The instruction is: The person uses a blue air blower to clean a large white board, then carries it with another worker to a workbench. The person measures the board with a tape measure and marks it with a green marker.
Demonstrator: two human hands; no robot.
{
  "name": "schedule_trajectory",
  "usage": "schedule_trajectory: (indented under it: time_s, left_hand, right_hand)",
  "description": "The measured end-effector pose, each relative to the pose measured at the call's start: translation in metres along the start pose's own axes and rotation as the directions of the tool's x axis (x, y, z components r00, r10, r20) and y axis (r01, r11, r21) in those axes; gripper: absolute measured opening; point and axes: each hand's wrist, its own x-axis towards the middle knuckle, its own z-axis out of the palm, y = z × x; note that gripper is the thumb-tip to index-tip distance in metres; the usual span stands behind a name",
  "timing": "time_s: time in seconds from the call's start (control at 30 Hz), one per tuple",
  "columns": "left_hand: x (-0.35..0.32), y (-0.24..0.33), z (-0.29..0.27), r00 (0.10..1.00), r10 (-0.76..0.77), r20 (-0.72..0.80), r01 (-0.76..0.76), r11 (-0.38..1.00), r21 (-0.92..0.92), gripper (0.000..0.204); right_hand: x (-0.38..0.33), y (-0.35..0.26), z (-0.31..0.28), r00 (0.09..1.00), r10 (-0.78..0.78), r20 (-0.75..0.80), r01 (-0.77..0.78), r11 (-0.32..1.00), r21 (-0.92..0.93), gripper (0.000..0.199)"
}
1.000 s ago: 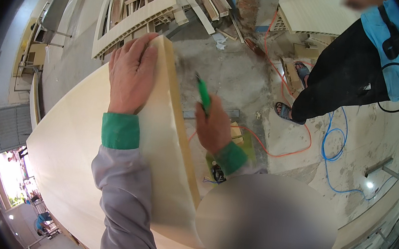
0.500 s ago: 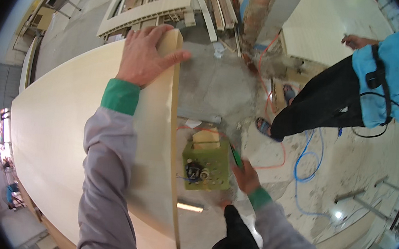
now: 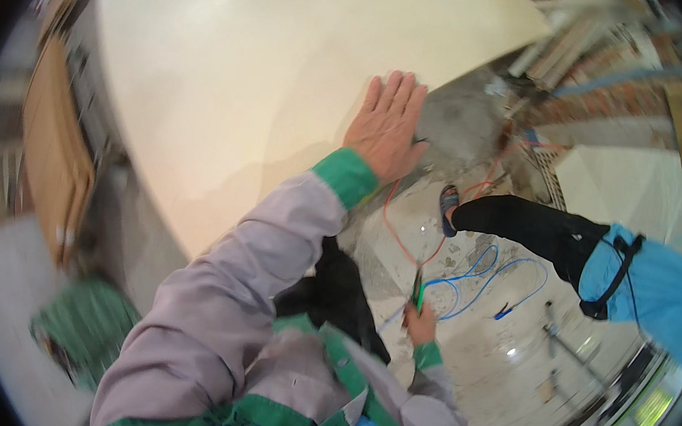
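Head view, left hand (image 3: 385, 127) lay flat, fingers spread, on large pale cream wooden panel (image 3: 273, 67), right hand (image 3: 421, 323) below its edge gripped green pencil (image 3: 418, 290).

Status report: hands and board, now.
Left hand flat on board edge. Right hand holds green pencil. Cables and another person's leg close by.

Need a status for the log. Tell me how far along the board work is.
Done: nothing finished shows; the board face looks bare. In hand: the left hand lies flat on the board near its edge, and the right hand hangs low holding a green pencil over the floor. Left: any marking or cutting.
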Motion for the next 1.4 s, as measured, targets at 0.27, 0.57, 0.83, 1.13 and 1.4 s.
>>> schedule_trajectory:
  time_s: [0.27,0.57,0.83,1.13,1.4]
  left_hand:
    - [-0.397,-0.010,-0.135,0.789,-0.614,-0.017,0.613,0.784,0.100,0.073]
    - [-0.382,0.041,-0.110,-0.075,-0.932,-0.354,0.864,0.117,-0.490,0.026]
    - [-0.295,0.006,-0.085,-0.411,-0.836,-0.365,0.763,-0.096,-0.640,0.026]
    - [-0.325,0.108,0.016,-0.363,-0.916,-0.170,0.706,-0.151,-0.692,0.035]
    - [-0.390,0.362,0.154,-0.546,-0.723,0.424,0.636,-0.687,-0.352,0.047]
  right_hand:
    - [0.035,-0.253,-0.025,0.684,-0.433,0.587,0.535,0.845,0.000,0.036]
    - [0.046,-0.316,0.122,0.185,-0.489,0.853,0.934,0.356,0.001,0.035]
    - [0.066,-0.313,0.199,0.094,-0.438,0.894,0.980,0.198,-0.007,0.044]
    - [0.084,-0.291,0.227,-0.081,-0.588,0.805,0.994,-0.103,0.025,0.044]
    - [0.072,-0.304,0.217,-0.003,-0.519,0.855,0.982,-0.163,-0.096,0.043]
